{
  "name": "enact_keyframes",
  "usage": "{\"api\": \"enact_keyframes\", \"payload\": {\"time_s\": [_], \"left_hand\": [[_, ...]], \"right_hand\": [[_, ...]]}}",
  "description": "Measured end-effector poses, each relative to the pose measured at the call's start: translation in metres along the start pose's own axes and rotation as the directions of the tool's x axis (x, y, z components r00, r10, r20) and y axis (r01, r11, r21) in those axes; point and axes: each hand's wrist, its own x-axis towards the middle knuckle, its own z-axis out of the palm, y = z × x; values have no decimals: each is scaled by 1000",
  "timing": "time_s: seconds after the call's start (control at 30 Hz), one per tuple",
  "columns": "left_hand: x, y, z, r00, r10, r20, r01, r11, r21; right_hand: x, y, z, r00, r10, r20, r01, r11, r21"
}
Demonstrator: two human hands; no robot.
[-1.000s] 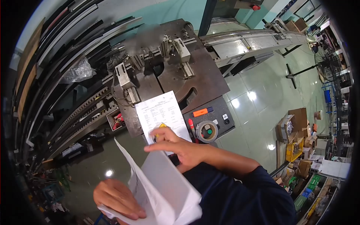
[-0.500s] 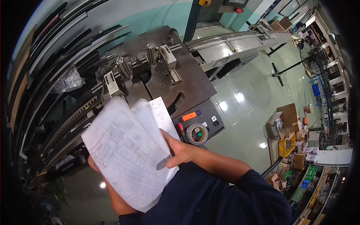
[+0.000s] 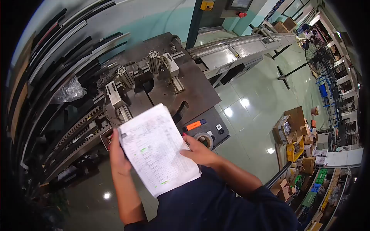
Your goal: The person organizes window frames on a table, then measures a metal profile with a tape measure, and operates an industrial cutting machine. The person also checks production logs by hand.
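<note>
In the head view, two bare hands are seen, with one thick stack of white paper sheets held between them, tilted, in front of a dark navy shirt. The stack is gripped at its left edge by the left hand; its fingers are mostly hidden behind the sheets, so their spacing cannot be told. The right edge is clamped by the right hand, with the thumb laid on the printed face. The top sheet is covered with fine print and a ruled grid, and is marked by two bright green strokes; the layered edges look slightly uneven.

Beyond the stack, one broad, dark brown, flat metal table is cut by a curved slot. Two fluted, round-ended metal cylinders and two silver box-shaped blocks are mounted at its far side. Near the right hand, one orange highlighter with a dark blue cap is laid on a dark grey surface, and one round tape roll is partly covered by that hand. To the left, crumpled clear plastic is seen beside long, thin black and silver bars. To the right, one yellow plastic crate is placed beside an open brown cardboard box on glossy tiles.
</note>
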Motion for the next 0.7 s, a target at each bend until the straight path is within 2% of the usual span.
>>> {"api": "enact_keyframes", "payload": {"time_s": [0.03, 0.07, 0.13, 0.17, 0.2, 0.23, 0.27, 0.33, 0.37, 0.43, 0.47, 0.5, 0.53, 0.57, 0.6, 0.63, 0.67, 0.7], "left_hand": [[3, -11, -5, 1000, -6, -29, 6, 1000, 9], [9, -26, -12, 995, 5, -95, -3, 1000, 21], [23, -60, -37, 944, 135, -300, -59, 966, 251], [21, -79, -45, 912, 269, -309, -90, 867, 489], [26, -104, -60, 849, 475, -230, -154, 640, 753], [24, -118, -69, 837, 544, -56, -163, 346, 924], [19, -127, -71, 829, 544, 132, -162, 8, 987], [-10, -126, -27, 901, 337, 272, -154, -337, 929], [-14, -125, -21, 934, 257, 249, -148, -355, 923], [-10, -133, -39, 914, 295, 277, -194, -280, 940], [-6, -137, -51, 903, 315, 292, -220, -244, 945], [-5, -135, -59, 855, 418, 308, -233, -220, 947], [-2, -135, -73, 828, 523, 202, -282, 76, 956], [1, -134, -87, 806, 588, 69, -336, 358, 871], [-5, -121, -90, 767, 642, 9, -432, 506, 746], [-17, -103, -82, 731, 679, -66, -522, 619, 587], [-35, -86, -55, 678, 714, -174, -506, 624, 595], [-49, -76, -42, 637, 759, -134, -558, 574, 600]], "right_hand": [[-4, 14, -4, 998, -45, 51, 43, 998, 34], [-9, 25, -10, 996, -93, 6, 92, 994, 59], [-19, 39, -27, 980, -182, -75, 189, 977, 102], [-29, 31, -34, 958, -195, -208, 213, 975, 67], [-40, 23, -44, 918, -209, -336, 232, 972, 30], [-47, 21, -64, 891, -261, -372, 287, 958, 17], [-52, 19, -84, 859, -309, -409, 341, 940, 4], [-64, -18, -98, 827, -261, -498, 338, 939, 69], [-67, -30, -101, 812, -313, -492, 398, 914, 76], [-69, -45, -105, 770, -419, -482, 518, 851, 88], [-65, -46, -105, 783, -418, -461, 509, 856, 87], [-61, -46, -103, 794, -417, -442, 499, 862, 85], [-56, -45, -99, 804, -415, -425, 491, 867, 82], [-47, -45, -89, 817, -428, -387, 490, 869, 74], [-36, -39, -81, 859, -394, -326, 443, 892, 88], [-23, -30, -73, 911, -317, -265, 354, 930, 104], [-11, -29, -57, 949, -253, -189, 281, 949, 140], [13, 1, -50, 962, -243, -122, 257, 959, 117]]}}
